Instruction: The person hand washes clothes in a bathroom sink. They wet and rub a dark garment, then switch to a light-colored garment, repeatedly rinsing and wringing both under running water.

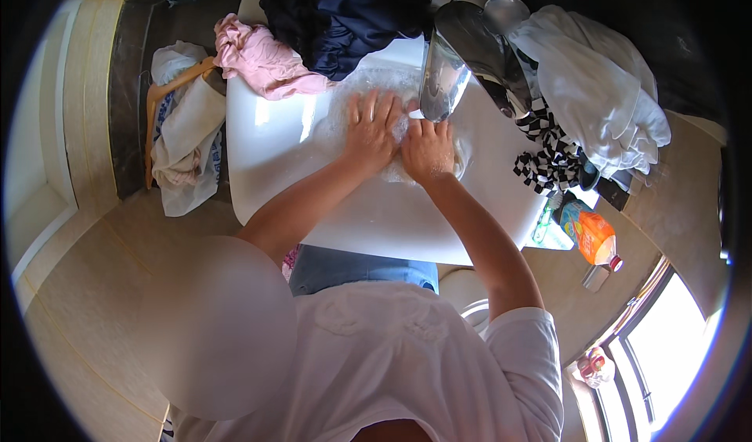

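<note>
Both hands are down in the white washbasin (313, 207), in soapy suds (337, 128). My left hand (371, 132) lies palm down with its fingers stretched out and slightly apart. Close beside it, my right hand (428, 150) has its fingers bent and pressed together. A pale, wet, cloth-like thing (460, 158) shows a little past my right hand; suds and hands hide most of it. Just beyond my right hand stands the shiny metal faucet (445, 81), its spout reaching over the basin.
Pink cloth (262, 58) and dark navy cloth (337, 19) lie on the basin's far rim. At right are white cloth (587, 81), black-and-white checked cloth (544, 156) and an orange bottle (591, 234). A wooden hanger (150, 128) and a bag (192, 183) hang at left.
</note>
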A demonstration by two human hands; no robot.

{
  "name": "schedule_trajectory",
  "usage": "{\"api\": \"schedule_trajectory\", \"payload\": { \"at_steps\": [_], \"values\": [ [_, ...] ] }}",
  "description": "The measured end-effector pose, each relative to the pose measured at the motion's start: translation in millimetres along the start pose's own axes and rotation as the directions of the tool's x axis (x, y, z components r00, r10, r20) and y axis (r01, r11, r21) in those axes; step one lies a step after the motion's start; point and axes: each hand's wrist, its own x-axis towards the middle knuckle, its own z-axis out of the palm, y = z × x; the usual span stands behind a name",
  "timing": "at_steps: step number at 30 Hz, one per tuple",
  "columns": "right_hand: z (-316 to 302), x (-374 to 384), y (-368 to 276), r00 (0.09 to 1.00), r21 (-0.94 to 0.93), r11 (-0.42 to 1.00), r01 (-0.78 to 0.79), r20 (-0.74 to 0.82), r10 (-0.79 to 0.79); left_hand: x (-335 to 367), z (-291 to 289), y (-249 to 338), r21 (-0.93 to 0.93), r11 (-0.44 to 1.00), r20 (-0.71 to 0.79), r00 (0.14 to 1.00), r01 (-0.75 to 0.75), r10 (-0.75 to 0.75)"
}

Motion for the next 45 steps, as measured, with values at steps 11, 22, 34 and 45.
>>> {"api": "schedule_trajectory", "payload": {
  "at_steps": [11,22,34,45],
  "values": [
    [10,43,49,0.948,0.388,0.895,0.221,-0.302,-0.104,50,-14,-15,-0.143,0.972,0.021,0.983,0.185,-0.184],
    [-49,-18,37,0.936,0.580,0.812,-0.058,-0.251,0.247,-20,-76,-15,-0.543,0.830,-0.257,0.916,0.125,-0.307],
    [-31,-27,38,0.947,0.836,0.517,-0.186,0.012,0.322,-28,-115,-17,-0.840,0.501,-0.014,0.915,0.208,-0.404],
    [-139,-16,-3,0.880,0.915,0.390,0.100,-0.264,0.395,-31,-117,-47,-0.483,0.872,-0.291,0.954,-0.077,-0.077]
  ]
}}
